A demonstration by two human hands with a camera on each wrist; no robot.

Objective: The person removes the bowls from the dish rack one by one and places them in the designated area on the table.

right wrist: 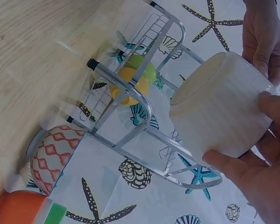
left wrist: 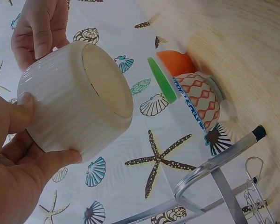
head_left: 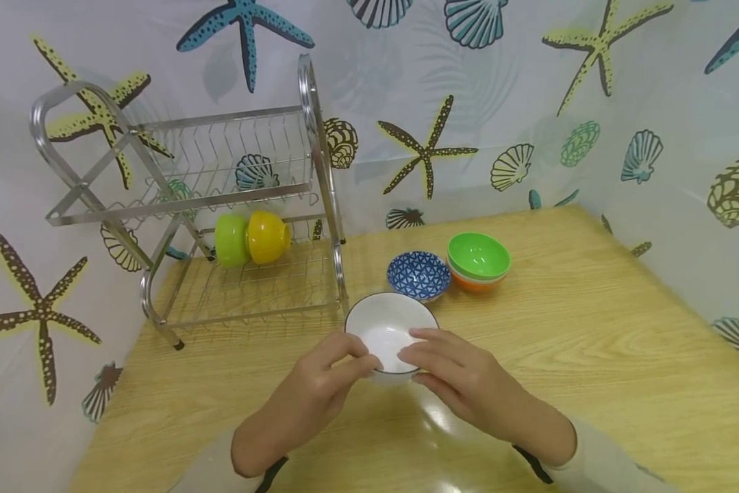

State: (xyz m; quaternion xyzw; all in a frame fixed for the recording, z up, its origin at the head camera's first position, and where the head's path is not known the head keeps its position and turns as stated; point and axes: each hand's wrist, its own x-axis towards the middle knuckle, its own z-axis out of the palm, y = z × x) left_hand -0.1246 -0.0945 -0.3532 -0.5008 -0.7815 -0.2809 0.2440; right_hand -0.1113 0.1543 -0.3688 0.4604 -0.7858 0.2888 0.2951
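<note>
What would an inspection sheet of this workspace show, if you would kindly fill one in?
Surface: wood-grain table, glare near the front.
Job's things: white bowl, dark-rimmed, tilted and off the table.
Clutter: blue-patterned bowl beside stacked bowls; metal rack with green bowl and yellow bowl on its lower tier.
Hands: left hand and right hand both grip the white bowl.
Cables: nothing seen.
Surroundings: white sheet printed with shells and starfish.

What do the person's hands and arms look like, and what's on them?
The left hand and right hand wear no gloves. A pale left sleeve and matching right sleeve end near the wrists. Something black shows beneath each wrist, too little to identify.
</note>
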